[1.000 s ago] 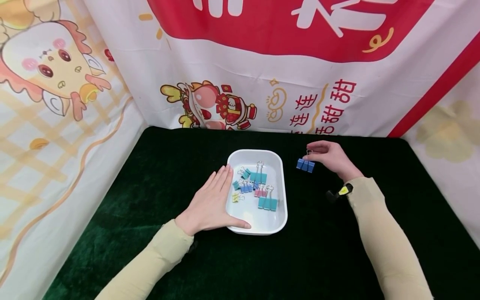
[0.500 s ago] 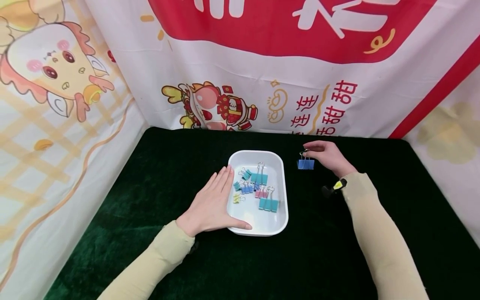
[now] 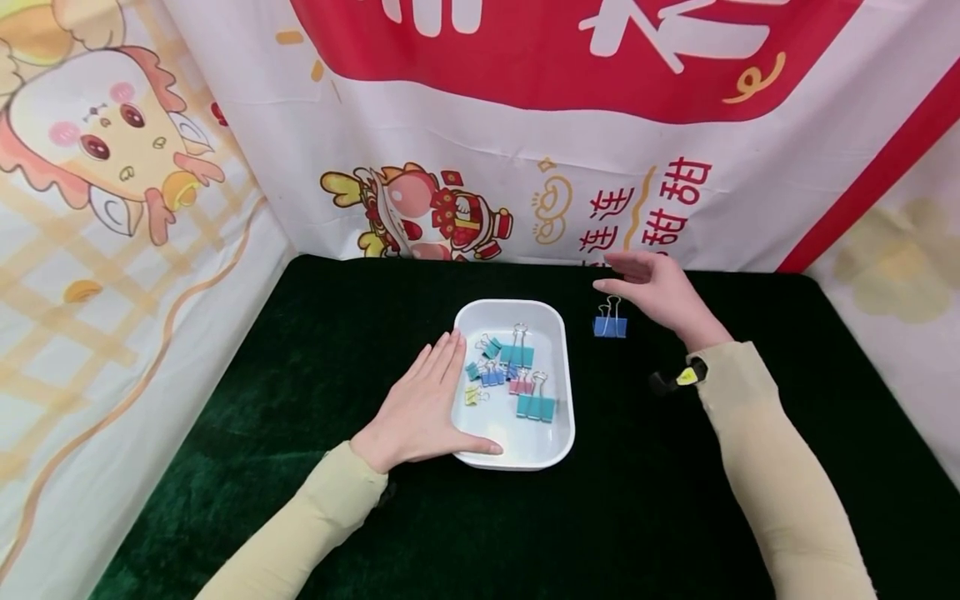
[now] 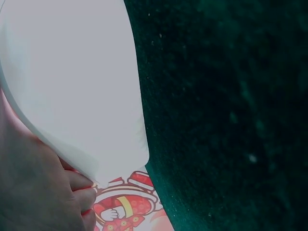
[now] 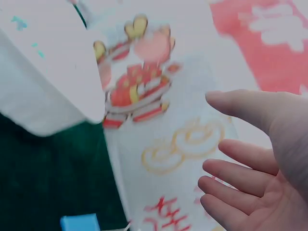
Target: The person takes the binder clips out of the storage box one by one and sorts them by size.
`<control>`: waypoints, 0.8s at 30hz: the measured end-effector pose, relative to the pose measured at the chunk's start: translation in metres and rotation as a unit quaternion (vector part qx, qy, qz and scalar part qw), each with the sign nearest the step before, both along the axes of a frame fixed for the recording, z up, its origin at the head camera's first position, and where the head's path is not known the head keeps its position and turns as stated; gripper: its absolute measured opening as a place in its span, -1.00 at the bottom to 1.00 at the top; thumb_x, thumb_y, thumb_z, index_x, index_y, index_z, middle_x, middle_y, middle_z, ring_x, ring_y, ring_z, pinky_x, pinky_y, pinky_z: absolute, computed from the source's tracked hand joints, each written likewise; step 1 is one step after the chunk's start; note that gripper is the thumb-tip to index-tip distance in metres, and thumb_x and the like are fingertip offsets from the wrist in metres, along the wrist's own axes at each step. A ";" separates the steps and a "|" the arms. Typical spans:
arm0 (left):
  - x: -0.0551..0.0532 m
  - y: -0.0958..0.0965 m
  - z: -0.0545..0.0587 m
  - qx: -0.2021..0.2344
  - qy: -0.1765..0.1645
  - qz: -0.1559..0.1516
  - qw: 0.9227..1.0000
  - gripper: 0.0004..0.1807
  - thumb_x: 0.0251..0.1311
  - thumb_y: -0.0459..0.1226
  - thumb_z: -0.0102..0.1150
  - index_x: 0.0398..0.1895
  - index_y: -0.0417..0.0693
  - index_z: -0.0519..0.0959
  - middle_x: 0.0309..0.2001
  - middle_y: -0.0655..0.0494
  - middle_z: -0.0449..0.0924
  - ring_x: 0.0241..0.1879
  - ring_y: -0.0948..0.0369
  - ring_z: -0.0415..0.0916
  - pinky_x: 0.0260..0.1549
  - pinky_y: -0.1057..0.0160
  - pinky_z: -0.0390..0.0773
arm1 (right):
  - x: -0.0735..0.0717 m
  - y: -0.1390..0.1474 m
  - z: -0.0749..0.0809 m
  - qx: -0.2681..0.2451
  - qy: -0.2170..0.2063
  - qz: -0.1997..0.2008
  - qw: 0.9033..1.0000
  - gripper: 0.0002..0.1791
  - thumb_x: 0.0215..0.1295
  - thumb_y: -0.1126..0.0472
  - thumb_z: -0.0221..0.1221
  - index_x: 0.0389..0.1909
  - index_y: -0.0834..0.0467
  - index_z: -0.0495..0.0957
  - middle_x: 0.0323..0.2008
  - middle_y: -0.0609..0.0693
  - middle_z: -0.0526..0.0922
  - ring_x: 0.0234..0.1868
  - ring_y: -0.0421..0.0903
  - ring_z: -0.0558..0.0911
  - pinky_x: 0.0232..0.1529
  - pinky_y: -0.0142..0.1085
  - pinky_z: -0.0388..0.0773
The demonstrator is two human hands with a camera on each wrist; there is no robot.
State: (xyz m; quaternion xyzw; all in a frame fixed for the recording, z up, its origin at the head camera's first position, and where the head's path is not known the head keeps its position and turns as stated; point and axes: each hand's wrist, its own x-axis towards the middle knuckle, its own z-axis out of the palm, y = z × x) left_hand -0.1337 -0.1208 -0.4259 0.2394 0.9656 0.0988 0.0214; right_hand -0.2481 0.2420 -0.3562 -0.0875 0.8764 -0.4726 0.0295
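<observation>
My left hand [image 3: 420,408] lies with straight fingers along the left wall of a white tray [image 3: 566,392], its thumb over the near rim. The left wrist view shows the hand [image 4: 41,178] against the tray's outer side [image 4: 77,86]. Inside the tray are several binder clips: two large teal ones, among them the near teal clip [image 3: 536,407], plus small blue, pink, yellow and teal ones. Right of the tray, a blue binder clip [image 3: 610,327] stands on the dark cloth, handles up. Just above it hovers my right hand [image 3: 660,292], thumb and fingers apart and holding nothing.
A dark green velvet cloth [image 3: 360,292] covers the table. Behind it hangs a white and red printed cloth [image 3: 480,125], and another printed cloth [image 3: 112,250] closes the left side. A wrist camera strap [image 3: 686,377] sits on the right cuff.
My right hand has set the blue binder clip upright on the cloth, let go of its handles and risen slightly with parted fingers. The left hand and tray have stayed put.
</observation>
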 end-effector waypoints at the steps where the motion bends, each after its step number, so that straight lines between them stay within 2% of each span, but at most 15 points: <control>1: 0.000 0.000 0.000 0.001 0.000 0.000 1.000 0.61 -0.30 0.78 -0.19 0.65 -0.15 -0.24 0.64 -0.03 -0.37 0.59 0.11 -0.39 0.50 0.12 -0.31 | 0.004 -0.004 0.004 0.001 0.007 0.009 1.000 -0.19 0.20 -0.18 0.43 0.37 0.17 0.48 0.33 0.08 0.51 0.35 0.06 0.45 0.35 0.02 0.37; 4: -0.001 -0.001 -0.001 0.004 -0.002 -0.001 1.000 0.59 -0.27 0.77 -0.18 0.65 -0.14 -0.25 0.64 -0.02 -0.37 0.59 0.12 -0.39 0.50 0.11 -0.31 | 0.015 -0.016 0.013 0.012 0.023 0.036 0.999 -0.21 0.19 -0.15 0.45 0.36 0.14 0.49 0.32 0.05 0.52 0.37 0.04 0.43 0.38 0.02 0.32; 7: -0.002 -0.002 -0.001 0.007 -0.006 -0.002 1.000 0.58 -0.25 0.75 -0.14 0.65 -0.13 -0.25 0.64 -0.02 -0.36 0.59 0.12 -0.40 0.50 0.11 -0.32 | 0.027 -0.027 0.016 0.031 0.035 0.056 0.997 -0.22 0.17 -0.15 0.47 0.35 0.12 0.51 0.31 0.01 0.52 0.38 0.03 0.41 0.40 0.02 0.30; 12: -0.003 -0.002 0.000 0.003 -0.013 -0.004 1.000 0.60 -0.29 0.75 -0.08 0.65 -0.12 -0.26 0.64 0.01 -0.37 0.59 0.13 -0.42 0.50 0.12 -0.34 | 0.045 -0.043 0.011 0.070 0.067 0.089 0.991 -0.22 0.10 -0.15 0.52 0.31 0.08 0.55 0.27 -0.01 0.56 0.33 0.03 0.47 0.35 0.05 0.36; 16: -0.002 -0.003 0.002 0.011 -0.023 -0.007 1.000 0.62 -0.31 0.73 0.02 0.65 -0.11 -0.25 0.64 0.03 -0.38 0.59 0.13 -0.43 0.50 0.12 -0.35 | 0.055 -0.054 0.003 0.105 0.087 0.129 0.982 -0.23 0.08 -0.10 0.54 0.29 0.13 0.56 0.22 0.04 0.61 0.25 0.04 0.53 0.31 0.09 0.39; 19: -0.002 -0.003 0.004 0.017 -0.031 -0.012 0.999 0.63 -0.33 0.71 0.07 0.65 -0.12 -0.24 0.64 0.02 -0.39 0.59 0.13 -0.45 0.50 0.10 -0.34 | 0.062 -0.062 -0.004 0.124 0.085 0.151 0.977 -0.23 0.06 -0.07 0.56 0.27 0.14 0.57 0.20 0.06 0.63 0.10 0.00 0.58 0.27 0.05 0.45; 20: -0.001 -0.003 0.004 0.017 -0.032 -0.014 0.999 0.64 -0.34 0.72 0.07 0.65 -0.13 -0.24 0.64 0.02 -0.39 0.59 0.13 -0.46 0.50 0.10 -0.33 | 0.065 -0.065 -0.006 0.129 0.079 0.157 0.976 -0.23 0.06 -0.05 0.56 0.28 0.15 0.56 0.17 0.06 0.64 -0.03 0.02 0.61 0.18 0.02 0.52; 24: 0.002 -0.004 0.006 0.021 -0.037 -0.018 0.999 0.66 -0.37 0.73 0.05 0.65 -0.11 -0.27 0.64 0.01 -0.39 0.59 0.13 -0.47 0.50 0.09 -0.32 | 0.072 -0.073 -0.014 0.144 0.063 0.171 0.973 -0.26 0.06 -0.01 0.57 0.26 0.17 0.58 0.11 0.07 0.67 -0.25 0.01 0.60 -0.11 -0.11 0.62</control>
